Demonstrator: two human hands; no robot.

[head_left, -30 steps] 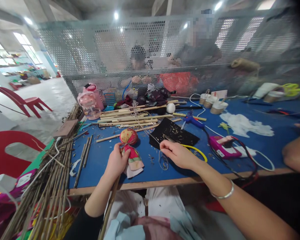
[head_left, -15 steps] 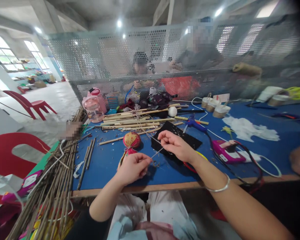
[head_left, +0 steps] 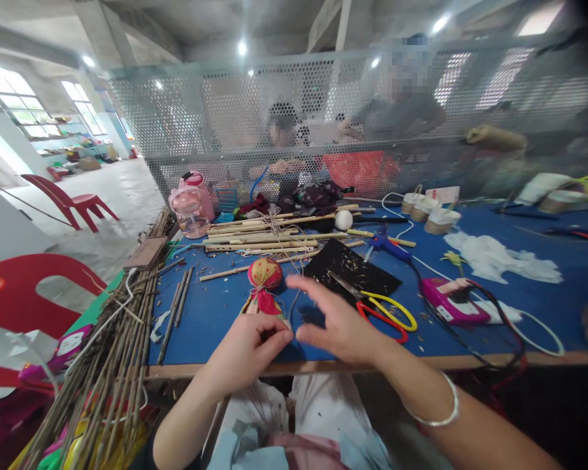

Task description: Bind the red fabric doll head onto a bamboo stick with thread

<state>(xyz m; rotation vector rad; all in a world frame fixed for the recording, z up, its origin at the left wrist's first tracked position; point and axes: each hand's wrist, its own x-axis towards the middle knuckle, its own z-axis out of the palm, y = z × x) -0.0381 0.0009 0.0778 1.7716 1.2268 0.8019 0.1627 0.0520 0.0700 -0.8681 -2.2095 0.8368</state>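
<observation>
Bundle [head_left: 265, 275], beyond hands [head_left: 249, 346], nearer the left

no readable text anywhere in view. closest candidates: pale card [head_left: 443, 194] behind the paper cups [head_left: 425, 210], faint marks, too small. magenta power strip [head_left: 451, 304] on the table, markings unresolved. magenta box [head_left: 63, 356] at left, white panel, details blurred, can't make out.

Frame centre: I note cloth bundle [head_left: 265, 275], yellow-and-red patterned; scissors [head_left: 359, 296], handles yellow, red. Lower right: my bangle [head_left: 455, 406], silver.
</observation>
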